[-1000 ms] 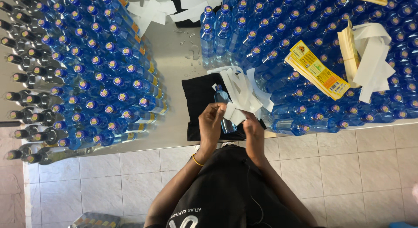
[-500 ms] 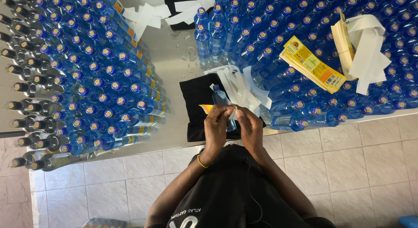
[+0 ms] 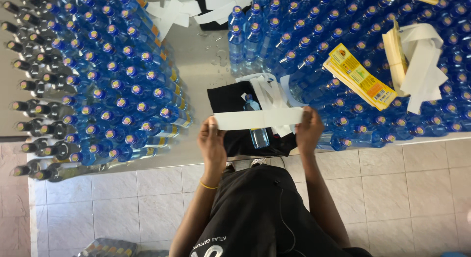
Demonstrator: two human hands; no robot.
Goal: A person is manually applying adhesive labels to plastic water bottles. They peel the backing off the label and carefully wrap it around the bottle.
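Observation:
My left hand (image 3: 212, 141) and my right hand (image 3: 309, 129) hold the two ends of a long white paper strip (image 3: 257, 118), stretched flat between them. Under the strip a clear plastic bottle (image 3: 257, 132) with a blue cap lies on a black cloth (image 3: 230, 102) on the steel table (image 3: 206, 55). More loose white strips (image 3: 269, 92) lie piled just beyond the bottle.
Dense blocks of upright blue-capped bottles stand at the left (image 3: 108, 75) and at the right (image 3: 343, 36). A stack of yellow labels (image 3: 360, 75) and white strips (image 3: 422, 60) rest on the right block. Tiled floor (image 3: 137, 203) lies below the table edge.
My hands were close together over the bottle; they have moved apart, and a white strip is now stretched between them above the bottle.

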